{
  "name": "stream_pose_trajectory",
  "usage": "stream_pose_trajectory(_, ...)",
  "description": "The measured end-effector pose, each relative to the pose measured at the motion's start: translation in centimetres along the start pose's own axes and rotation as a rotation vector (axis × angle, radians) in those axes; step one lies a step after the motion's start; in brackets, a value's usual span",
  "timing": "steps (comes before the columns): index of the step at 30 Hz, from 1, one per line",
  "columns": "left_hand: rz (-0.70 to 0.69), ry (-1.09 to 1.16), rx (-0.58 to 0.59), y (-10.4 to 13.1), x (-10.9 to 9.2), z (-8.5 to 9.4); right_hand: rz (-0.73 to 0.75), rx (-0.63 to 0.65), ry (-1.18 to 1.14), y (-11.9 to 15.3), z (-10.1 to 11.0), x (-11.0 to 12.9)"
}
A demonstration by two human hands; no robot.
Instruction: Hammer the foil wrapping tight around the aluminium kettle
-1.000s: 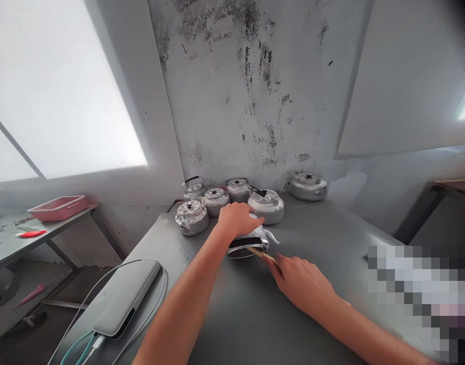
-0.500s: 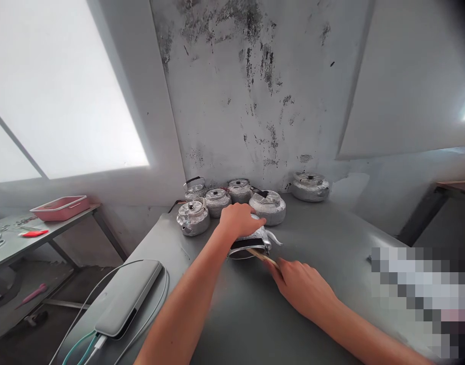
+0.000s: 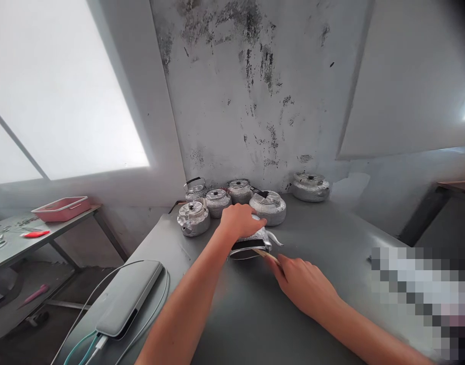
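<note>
A silvery metal kettle [image 3: 259, 235] lies tipped on the grey table, its open mouth towards me and its spout to the right. Over its upper side my left hand [image 3: 239, 221] is closed, holding the body. My right hand [image 3: 302, 284] is wrapped round a thin wooden stick [image 3: 271, 258], whose far end reaches into the kettle's mouth, where its tip is hidden. A black handle grip [image 3: 247, 244] crosses the upper part of the opening. Just behind stands a wide lidded kettle [image 3: 269, 209].
More lidded kettles [image 3: 194, 218] stand at the table's back left, and one kettle [image 3: 310, 187] at the back right. A grey power bank [image 3: 129, 299] with cables lies front left. A pink basket [image 3: 63, 209] sits on a side table. A blurred patch covers the right edge.
The stick has slid slightly deeper into the kettle's mouth or shifted right, with less of it showing. My right hand has moved a little; my left hand keeps its hold.
</note>
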State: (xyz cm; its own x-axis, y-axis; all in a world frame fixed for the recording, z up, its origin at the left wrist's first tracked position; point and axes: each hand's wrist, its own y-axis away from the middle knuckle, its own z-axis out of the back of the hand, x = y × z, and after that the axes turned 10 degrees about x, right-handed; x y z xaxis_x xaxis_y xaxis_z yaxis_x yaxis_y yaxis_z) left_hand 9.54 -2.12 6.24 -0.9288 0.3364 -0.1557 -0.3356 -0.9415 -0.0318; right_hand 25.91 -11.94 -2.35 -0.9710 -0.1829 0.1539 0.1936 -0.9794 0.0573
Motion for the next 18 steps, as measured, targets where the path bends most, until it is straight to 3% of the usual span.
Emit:
stream_pose_trajectory(6,0.002,-0.001,0.001,0.04,-0.04,0.04,-0.018,0.054,0.028,0.15,-0.24,-0.04)
stream_pose_trajectory(18,-0.006,-0.008,0.0,0.11,-0.04,0.13,-0.002,0.003,0.06,0.36,0.1,0.01)
